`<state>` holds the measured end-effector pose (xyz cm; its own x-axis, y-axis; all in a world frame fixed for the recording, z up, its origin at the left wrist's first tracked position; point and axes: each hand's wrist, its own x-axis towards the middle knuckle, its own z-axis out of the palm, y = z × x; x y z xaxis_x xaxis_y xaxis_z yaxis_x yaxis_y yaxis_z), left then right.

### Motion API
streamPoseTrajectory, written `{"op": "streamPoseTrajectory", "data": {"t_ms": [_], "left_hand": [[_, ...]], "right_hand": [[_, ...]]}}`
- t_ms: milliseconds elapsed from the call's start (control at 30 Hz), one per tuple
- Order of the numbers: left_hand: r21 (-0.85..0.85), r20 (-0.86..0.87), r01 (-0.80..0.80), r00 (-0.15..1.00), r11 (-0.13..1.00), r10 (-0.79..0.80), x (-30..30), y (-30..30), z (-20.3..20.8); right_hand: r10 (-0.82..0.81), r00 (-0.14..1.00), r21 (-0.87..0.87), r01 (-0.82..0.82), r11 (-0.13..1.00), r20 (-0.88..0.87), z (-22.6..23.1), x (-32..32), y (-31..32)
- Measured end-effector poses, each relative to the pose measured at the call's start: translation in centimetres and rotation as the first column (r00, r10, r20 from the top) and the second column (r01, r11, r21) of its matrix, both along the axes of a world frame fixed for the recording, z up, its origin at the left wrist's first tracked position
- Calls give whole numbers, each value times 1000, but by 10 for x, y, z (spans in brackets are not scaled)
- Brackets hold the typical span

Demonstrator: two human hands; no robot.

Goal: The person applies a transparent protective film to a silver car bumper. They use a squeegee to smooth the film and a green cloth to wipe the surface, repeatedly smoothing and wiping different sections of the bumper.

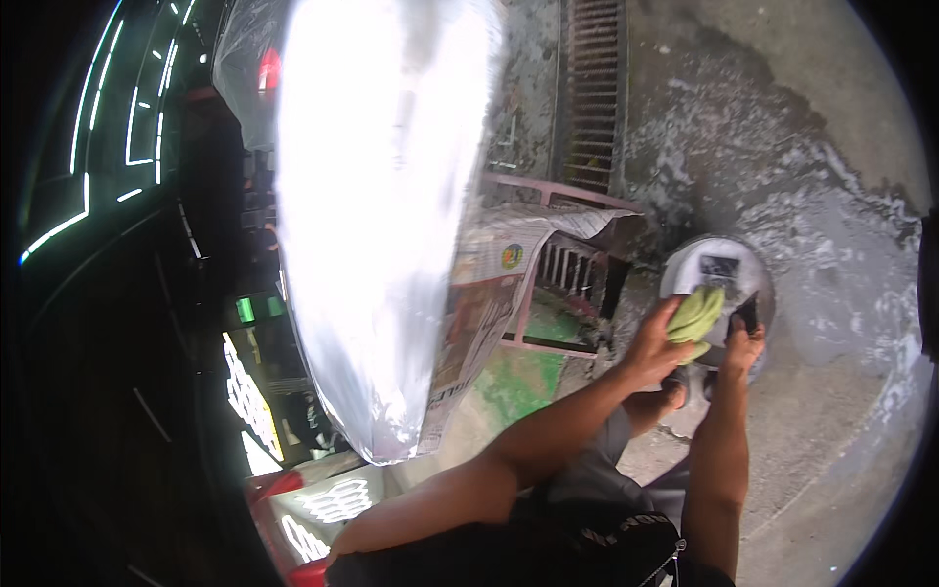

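My left hand is closed on a bunched yellow-green cloth. My right hand grips a small, dark, flat piece; its exact kind cannot be made out. Both hands are over a round bucket of whitish liquid, on the right side of the view. A dark rectangular patch shows in the bucket; whether it is an object or a reflection is unclear.
To the left, a long, shiny, pale panel rests over newspaper on a pinkish metal frame. A floor drain grate runs beyond it. Wet concrete with whitish splashes surrounds the bucket. Red-edged bodywork stands at lower left.
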<state>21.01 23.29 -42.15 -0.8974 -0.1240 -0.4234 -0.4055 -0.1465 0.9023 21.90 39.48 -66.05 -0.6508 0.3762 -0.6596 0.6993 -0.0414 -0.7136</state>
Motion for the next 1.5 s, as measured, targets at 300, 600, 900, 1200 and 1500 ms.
{"op": "streamPoseTrajectory", "data": {"t_ms": [300,600,900,1200,1500], "left_hand": [[-895,-422,-445,826,28,-372,3,-130,369],[-891,204,-41,854,-452,-479,-110,-139,378],[-771,387,-144,667,-620,-636,-321,-134,376],[-895,411,72,518,-441,-750,-131,-144,379],[-961,264,144,725,-236,-636,87,-182,409]], "right_hand": [[27,973,-53,-40,998,-231,153,-60,49],[22,990,96,-8,995,-140,166,-43,104],[-46,987,41,53,998,-152,182,-15,163],[-56,998,185,56,981,-4,218,9,192],[99,992,373,-64,926,-77,261,36,190]]}}
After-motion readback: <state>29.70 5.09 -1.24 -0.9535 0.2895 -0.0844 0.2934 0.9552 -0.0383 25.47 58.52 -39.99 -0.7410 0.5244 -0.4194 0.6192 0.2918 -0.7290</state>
